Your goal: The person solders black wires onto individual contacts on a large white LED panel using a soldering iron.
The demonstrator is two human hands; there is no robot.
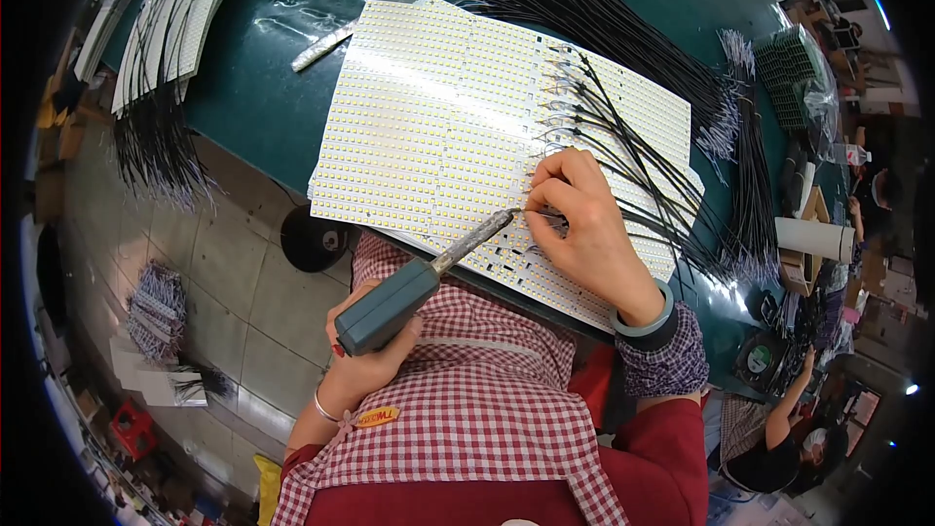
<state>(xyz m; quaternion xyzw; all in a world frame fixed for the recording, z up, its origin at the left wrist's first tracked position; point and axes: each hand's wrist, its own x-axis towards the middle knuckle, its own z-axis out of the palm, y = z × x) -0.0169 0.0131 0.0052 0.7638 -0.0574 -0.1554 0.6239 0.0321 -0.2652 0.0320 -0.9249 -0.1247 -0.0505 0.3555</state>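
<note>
My left hand (368, 370) is wrapped round the dark green body of a soldering gun (392, 306). The gun's metal tip points up and right, at the board just beside my right fingertips. My right hand (586, 224) is closed in a pinch over the board's row of pads, holding a thin wire end mostly hidden by the fingers. Under both lies a stack of white LED boards (419, 117) dotted with yellow chips. Several black cables (633, 141) run from the pads off to the right.
A large bundle of black cables (604, 15) lies behind the boards, another cable bundle (750, 175) at right. Wired boards (180, 15) overhang the table's left edge. A white strip (321, 47) lies nearby. A black bin (314, 237) stands below. Another person (779, 438) works at far right.
</note>
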